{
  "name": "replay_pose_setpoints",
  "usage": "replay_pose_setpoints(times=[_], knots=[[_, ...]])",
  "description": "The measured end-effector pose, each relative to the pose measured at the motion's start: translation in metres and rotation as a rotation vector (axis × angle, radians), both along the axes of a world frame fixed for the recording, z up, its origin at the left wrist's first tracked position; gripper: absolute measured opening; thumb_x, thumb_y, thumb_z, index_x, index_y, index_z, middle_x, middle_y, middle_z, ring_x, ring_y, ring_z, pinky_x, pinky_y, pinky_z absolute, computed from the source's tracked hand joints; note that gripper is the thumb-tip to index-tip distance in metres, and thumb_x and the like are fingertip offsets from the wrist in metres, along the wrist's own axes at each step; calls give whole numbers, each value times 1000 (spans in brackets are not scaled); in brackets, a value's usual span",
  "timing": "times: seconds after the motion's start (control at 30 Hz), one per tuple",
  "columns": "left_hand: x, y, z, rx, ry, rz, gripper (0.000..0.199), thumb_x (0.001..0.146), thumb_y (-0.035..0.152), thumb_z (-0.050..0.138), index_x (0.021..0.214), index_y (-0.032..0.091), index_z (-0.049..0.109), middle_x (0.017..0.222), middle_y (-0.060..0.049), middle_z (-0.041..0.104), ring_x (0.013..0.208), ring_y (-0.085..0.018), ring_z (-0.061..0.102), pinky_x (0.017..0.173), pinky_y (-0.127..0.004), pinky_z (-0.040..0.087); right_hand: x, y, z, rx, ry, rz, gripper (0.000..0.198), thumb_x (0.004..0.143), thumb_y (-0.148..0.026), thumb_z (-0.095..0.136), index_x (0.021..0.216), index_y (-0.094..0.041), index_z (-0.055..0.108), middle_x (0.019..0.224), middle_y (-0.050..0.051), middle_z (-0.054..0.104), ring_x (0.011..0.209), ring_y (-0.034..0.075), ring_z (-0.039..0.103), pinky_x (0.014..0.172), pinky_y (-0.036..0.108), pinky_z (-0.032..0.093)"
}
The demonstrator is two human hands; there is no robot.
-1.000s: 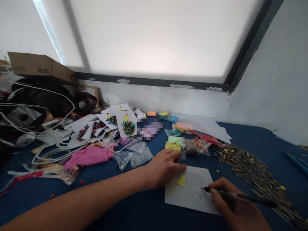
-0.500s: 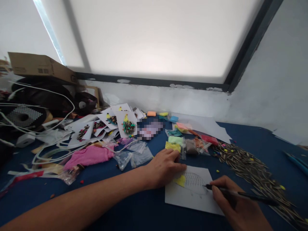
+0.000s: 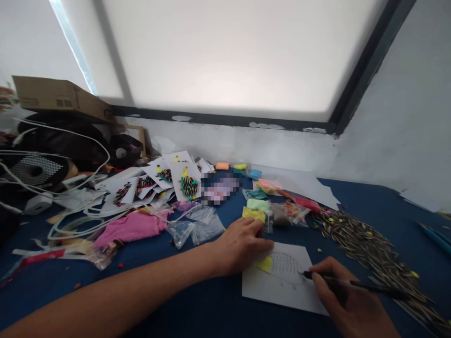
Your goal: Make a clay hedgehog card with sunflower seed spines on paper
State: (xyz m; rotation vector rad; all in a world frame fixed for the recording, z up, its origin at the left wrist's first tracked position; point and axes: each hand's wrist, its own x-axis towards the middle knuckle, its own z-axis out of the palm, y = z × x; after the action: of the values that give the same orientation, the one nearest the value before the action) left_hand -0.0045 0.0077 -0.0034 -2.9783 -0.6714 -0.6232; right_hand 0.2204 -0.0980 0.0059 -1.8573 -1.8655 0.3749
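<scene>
On a white sheet of paper (image 3: pixel 278 295) is a pencil-like drawing of a rounded body filled with rows of short strokes, with a patch of yellow clay (image 3: pixel 264 265) at its left end. My left hand (image 3: pixel 243 246) lies over the sheet's upper left corner, fingers loosely bent and resting beside a yellow clay packet (image 3: pixel 253 214). In my right hand (image 3: pixel 343 291) is a black pen (image 3: pixel 326 279), pinched between thumb and fingers. Its tip is at the right end of the drawn body.
Sunflower seeds (image 3: pixel 366 244) spread along the right. Clay packets (image 3: pixel 257 205) stand behind the sheet. Finished seed pictures (image 3: pixel 186 185), a pink clay bag (image 3: pixel 134 227) and white cables (image 3: pixel 70 223) cover the left. A cardboard box (image 3: pixel 59 98) sits at the back left.
The pen tip has shifted very slightly along the right end of the drawing. My left hand stays in place on the paper.
</scene>
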Motion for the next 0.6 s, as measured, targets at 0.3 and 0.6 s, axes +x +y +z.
replay_pose_setpoints(times=[0.3,0.6], knots=[[0,-1,2,-10,11,5,22,91,21,52,107,25,66,95,-7,53,83,-18,47,73,-31,40,0,-1,4,16,-4,-51,31,83,-48,42,70,-26,59,55,-3,60,43,14,58,37,22,42],[0,0,-1,6,-12,0,21,91,21,51,105,25,66,93,-5,52,82,-17,47,73,-30,40,2,-1,6,6,-2,-31,33,85,-48,40,70,-25,59,58,-2,61,42,14,55,36,24,40]])
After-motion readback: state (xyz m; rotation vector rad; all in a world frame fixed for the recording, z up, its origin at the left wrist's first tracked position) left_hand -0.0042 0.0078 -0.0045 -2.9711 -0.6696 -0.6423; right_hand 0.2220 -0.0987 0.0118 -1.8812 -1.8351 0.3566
